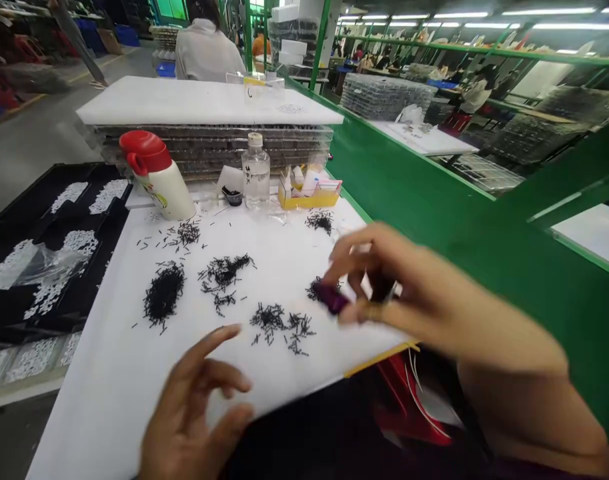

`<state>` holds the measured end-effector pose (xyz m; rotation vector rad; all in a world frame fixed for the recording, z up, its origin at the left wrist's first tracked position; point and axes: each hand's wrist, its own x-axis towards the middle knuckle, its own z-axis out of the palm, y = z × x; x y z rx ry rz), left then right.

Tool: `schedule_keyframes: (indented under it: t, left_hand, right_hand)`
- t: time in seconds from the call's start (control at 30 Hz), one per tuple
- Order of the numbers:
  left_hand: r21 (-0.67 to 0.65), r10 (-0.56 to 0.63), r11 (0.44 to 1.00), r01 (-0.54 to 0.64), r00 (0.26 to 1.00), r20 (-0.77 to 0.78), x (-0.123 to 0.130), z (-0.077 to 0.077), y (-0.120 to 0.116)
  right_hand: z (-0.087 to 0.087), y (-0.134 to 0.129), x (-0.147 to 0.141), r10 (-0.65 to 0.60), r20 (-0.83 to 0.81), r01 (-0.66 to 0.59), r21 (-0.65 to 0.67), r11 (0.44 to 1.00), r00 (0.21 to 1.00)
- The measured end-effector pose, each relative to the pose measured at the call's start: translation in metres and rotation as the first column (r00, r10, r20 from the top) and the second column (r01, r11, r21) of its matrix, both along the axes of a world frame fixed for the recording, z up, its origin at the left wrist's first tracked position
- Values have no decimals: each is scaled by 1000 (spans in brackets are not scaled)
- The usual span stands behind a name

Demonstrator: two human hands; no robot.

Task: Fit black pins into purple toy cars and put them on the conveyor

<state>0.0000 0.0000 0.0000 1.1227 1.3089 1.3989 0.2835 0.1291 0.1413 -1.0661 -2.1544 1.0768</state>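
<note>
- Right hand (384,293): thumb and fingertips nearly closed in a tight pinch on a small purple item (331,299), exact kind unclear; held low at about 3 o'clock on the board, just over a clump, likely for close control.
- Left hand (194,407): fingers loosely curled and partly open, nothing visibly held; hovering at 6 o'clock over the near part of the board, well apart from the right hand.
- Thin black pieces (164,293): lying in several loose clumps across the middle, with stray singles between; apparently spread thin so that single pieces could be reached.
- White work board (109,413): flat and pale, probably chosen so dark pieces showed up; yellow edging (379,360) along the near right side.
- At 12 o'clock, far edge: red-capped white thermos (157,175), clear water bottle (255,172), small black dish (232,195), yellow box of packets (309,197); seemingly parked away from the hands.
- At 9 o'clock: black tray (39,267) bearing white pieces, plastic bag on top.
- Beyond the board: stacked clear trays (209,150) of dark parts under a second white board (184,100).
- At 3 o'clock: green partition (424,200).
- At 12 o'clock, far off: co-worker in a white top (204,50), back turned.
- Overhead: fluorescent tubes (534,17).
</note>
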Motion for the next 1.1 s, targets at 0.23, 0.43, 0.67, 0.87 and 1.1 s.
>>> schedule_keyframes:
  t: [0.23,0.43,0.67,0.87,1.1]
  left_hand:
    - [38,-397,911,410,852,341,71,8,21]
    - [37,-168,985,167,985,36,96,-4,29]
    - [46,-144,988,146,988,-47,119,-15,40]
    - [-33,-167,986,166,986,-26,123,-22,38]
    - [-87,-182,977,196,971,153,128,-17,44]
  right_hand:
    - [-77,-83,4,-35,-142,-7,-286,958,989]
    - [-137,-56,48,-290,143,211,406,889,946]
    - [-189,-47,78,-630,-373,710,547,445,682]
    - [-175,-33,102,-768,-348,841,289,458,538]
    - [-124,-70,45,-583,-678,769,-41,637,447]
